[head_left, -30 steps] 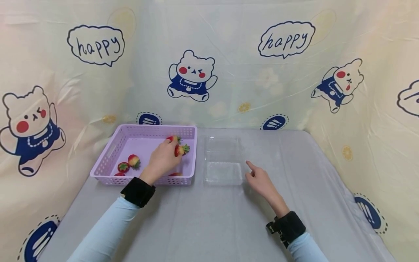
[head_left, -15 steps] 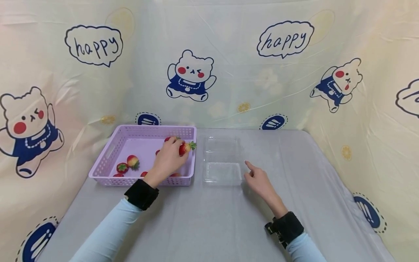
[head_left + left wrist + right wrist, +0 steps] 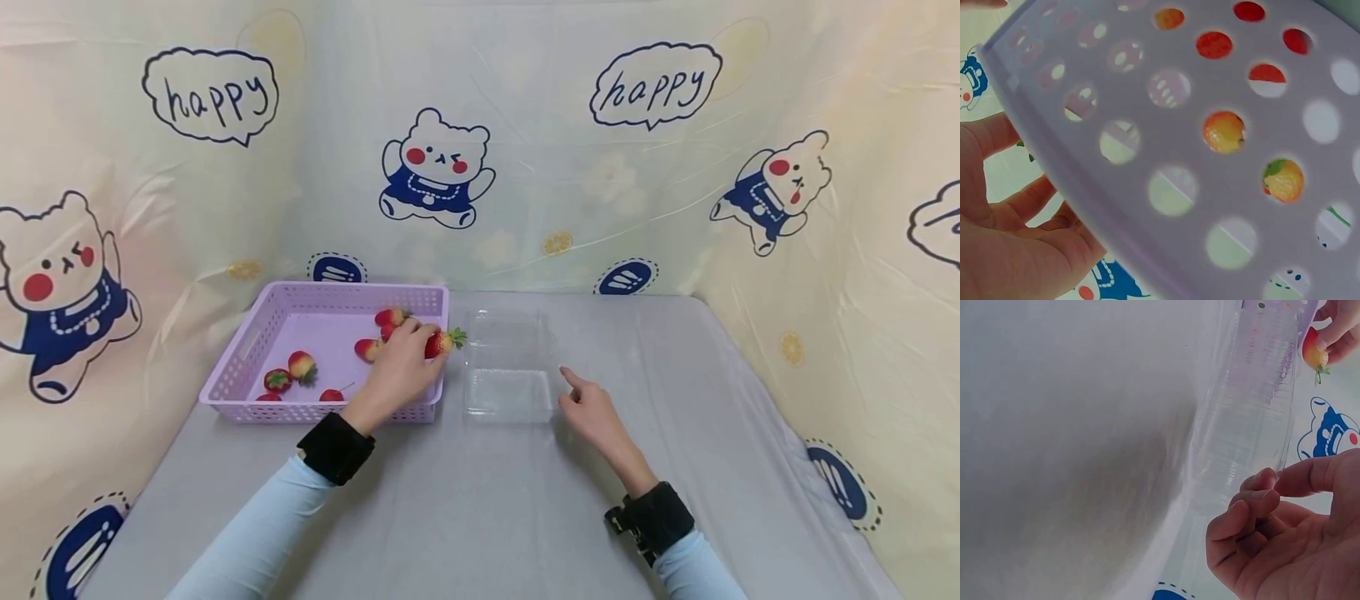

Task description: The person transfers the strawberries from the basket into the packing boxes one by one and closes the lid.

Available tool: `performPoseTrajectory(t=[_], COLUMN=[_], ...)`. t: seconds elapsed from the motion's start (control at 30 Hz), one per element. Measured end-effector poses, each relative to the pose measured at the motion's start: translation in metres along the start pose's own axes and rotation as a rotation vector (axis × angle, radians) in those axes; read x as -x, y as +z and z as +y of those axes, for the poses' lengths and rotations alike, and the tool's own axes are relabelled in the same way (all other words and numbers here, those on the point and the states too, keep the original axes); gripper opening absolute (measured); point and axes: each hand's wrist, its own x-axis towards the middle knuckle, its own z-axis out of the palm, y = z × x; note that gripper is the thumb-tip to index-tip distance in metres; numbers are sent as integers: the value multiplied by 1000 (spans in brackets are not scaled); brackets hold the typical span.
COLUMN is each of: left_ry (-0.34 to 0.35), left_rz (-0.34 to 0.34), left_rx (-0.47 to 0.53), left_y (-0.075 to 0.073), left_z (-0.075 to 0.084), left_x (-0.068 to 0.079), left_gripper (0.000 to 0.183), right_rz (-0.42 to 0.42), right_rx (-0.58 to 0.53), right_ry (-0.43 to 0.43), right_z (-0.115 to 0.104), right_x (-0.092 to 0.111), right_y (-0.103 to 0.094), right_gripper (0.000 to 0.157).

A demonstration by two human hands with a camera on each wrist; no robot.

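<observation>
Seemingly at lift-out, the left hand (image 3: pixel 399 368) pinches a red-yellow strawberry (image 3: pixel 438 344), the right hand (image 3: pixel 592 410) holding its fingers half-curled; clearing the lilac plastic basket (image 3: pixel 330 329) at three o'clock seems next.

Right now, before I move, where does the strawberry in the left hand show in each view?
Head: strawberry near the centre, in the left hand, overlapping the right rim of the purple basket.
Left wrist: mostly hidden; probably the green-and-red speck at left, mid-height.
Right wrist: upper right, leaves pointing down.
Shared landmark: the purple basket, visible in all three.
</observation>
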Motion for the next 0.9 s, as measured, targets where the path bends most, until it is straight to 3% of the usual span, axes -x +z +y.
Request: performPoseTrajectory(t=[0.57,0.9], left_ry=[138,203], left_rz=[43,-5], left_rx=[14,44], left_y=[16,30], left_z=[14,21], left_x=[-5,-2], left_gripper=[49,52], right_rz=[-3,9], right_rx=[-12,5], right_ry=[-15,-16], right_z=[-2,-2], right_x=[0,3], right_y=[-3,-3], right_gripper=[58,57])
